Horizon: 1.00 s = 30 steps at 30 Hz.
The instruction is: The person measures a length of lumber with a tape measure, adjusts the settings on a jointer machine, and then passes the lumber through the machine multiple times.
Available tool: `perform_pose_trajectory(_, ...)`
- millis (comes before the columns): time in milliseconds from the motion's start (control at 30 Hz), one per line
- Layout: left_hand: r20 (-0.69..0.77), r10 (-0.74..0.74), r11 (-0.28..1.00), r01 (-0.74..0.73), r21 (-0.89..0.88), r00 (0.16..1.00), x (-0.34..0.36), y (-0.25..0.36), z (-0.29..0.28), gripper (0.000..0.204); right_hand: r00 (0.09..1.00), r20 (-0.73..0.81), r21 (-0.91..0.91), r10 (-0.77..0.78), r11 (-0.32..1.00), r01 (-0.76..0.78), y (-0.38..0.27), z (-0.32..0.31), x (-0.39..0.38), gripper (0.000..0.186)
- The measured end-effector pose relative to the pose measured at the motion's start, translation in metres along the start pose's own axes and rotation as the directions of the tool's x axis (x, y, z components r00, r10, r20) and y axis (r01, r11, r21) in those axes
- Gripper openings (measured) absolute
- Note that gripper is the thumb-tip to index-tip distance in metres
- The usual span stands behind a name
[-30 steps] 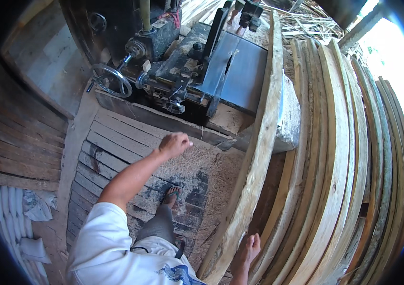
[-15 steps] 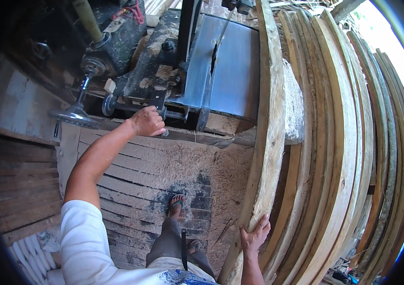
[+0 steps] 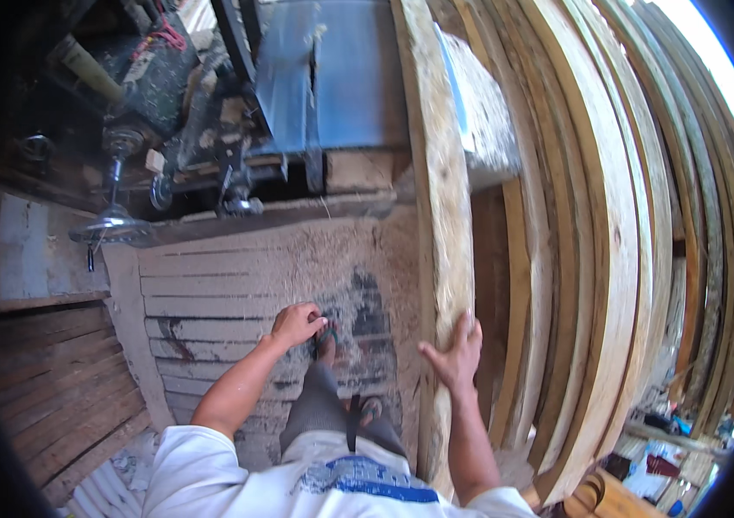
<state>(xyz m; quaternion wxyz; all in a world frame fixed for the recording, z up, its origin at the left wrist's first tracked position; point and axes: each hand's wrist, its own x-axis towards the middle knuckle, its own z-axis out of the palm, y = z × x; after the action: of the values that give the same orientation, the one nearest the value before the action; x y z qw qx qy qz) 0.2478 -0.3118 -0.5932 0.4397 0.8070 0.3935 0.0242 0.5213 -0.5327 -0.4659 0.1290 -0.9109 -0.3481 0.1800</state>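
Note:
A long, rough-sawn timber beam (image 3: 446, 198) stretches from the saw table toward my body on the right. My right hand (image 3: 457, 352) is on its near part, thumb on the left side and fingers over the right edge, gripping it. Over the floor, away from the machine, my left hand (image 3: 299, 325) hangs in the air with its fingers curled in; no object shows in it. Ahead is the saw machine's metal table (image 3: 358, 86), with a dark slot (image 3: 311, 95) in it. A small handle (image 3: 242, 205) sticks out at the machine's near edge.
A shiny handwheel (image 3: 112, 226) stands at the machine's left. Several long boards (image 3: 613, 216) are stacked along the right. Sawdust covers the slatted floor (image 3: 211, 285), where my feet stand. Wooden planks (image 3: 73, 388) lie at the lower left.
My left hand has let go of the handle on the machine and drawn back toward my body. My right hand stays on the beam. The whole view has shifted.

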Motion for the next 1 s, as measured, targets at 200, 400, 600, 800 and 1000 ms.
perform_pose_trajectory(200,0.511,-0.242,0.962,0.273,0.014,0.825,-0.157,-0.009,0.119,0.045,0.988,0.123,0.782,0.091,0.604,-0.153,0.114,-0.034,-0.078,0.094)
perform_pose_trajectory(400,0.290,-0.513,0.842,0.539,-0.013,0.808,-0.285,-0.044,0.169,0.046,0.842,0.538,0.730,-0.031,0.516,-0.448,0.282,0.032,-0.305,0.094)
perform_pose_trajectory(600,0.269,-0.292,0.927,0.340,-0.155,0.918,-0.371,0.069,0.241,0.053,0.864,0.493,0.860,-0.105,0.213,-0.464,0.338,0.069,-0.375,0.081)
perform_pose_trajectory(800,0.646,-0.145,0.760,0.502,-0.412,0.750,-0.443,0.153,0.368,0.077,0.790,0.610,0.767,-0.062,0.293,-0.570,0.300,0.031,-0.376,0.065)
perform_pose_trajectory(1000,0.381,-0.155,-0.089,0.371,-0.924,0.912,-0.514,0.176,0.408,0.092,0.842,0.488,0.870,-0.230,0.204,-0.449,0.226,0.094,-0.408,0.063)
